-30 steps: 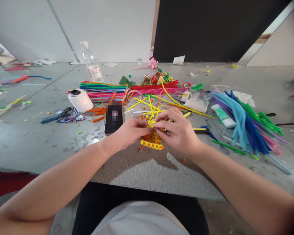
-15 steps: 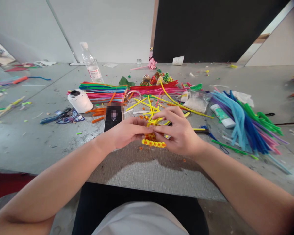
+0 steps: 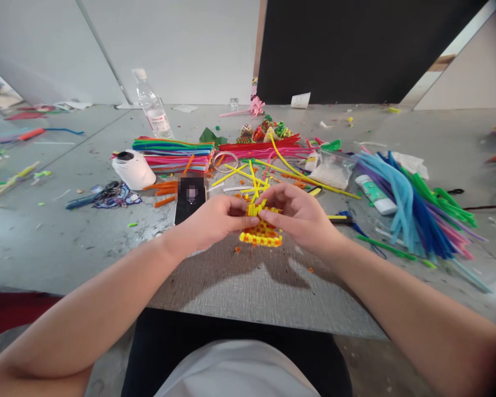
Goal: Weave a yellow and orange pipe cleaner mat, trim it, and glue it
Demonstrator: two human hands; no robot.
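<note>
Both hands meet over a yellow and orange woven pipe-cleaner piece, which hangs just above the table's near part. My left hand is closed on its left side, thumb and fingers pinching it. From the right, my right hand pinches its upper part between thumb and fingers. Short yellow ends stick up between the fingertips, and a thick striped yellow-orange edge faces me. The fingers hide part of the piece. Loose yellow pipe cleaners lie crossed just beyond the hands.
A phone lies left of the hands, near a white thread cone and pliers. Behind are pipe-cleaner bundles and a plastic bottle. To the right lie a tube and blue pipe cleaners.
My right hand has turned and its fingers have drawn back a little, so more of the yellow-orange piece and its upright yellow ends show. My left hand has barely moved.
</note>
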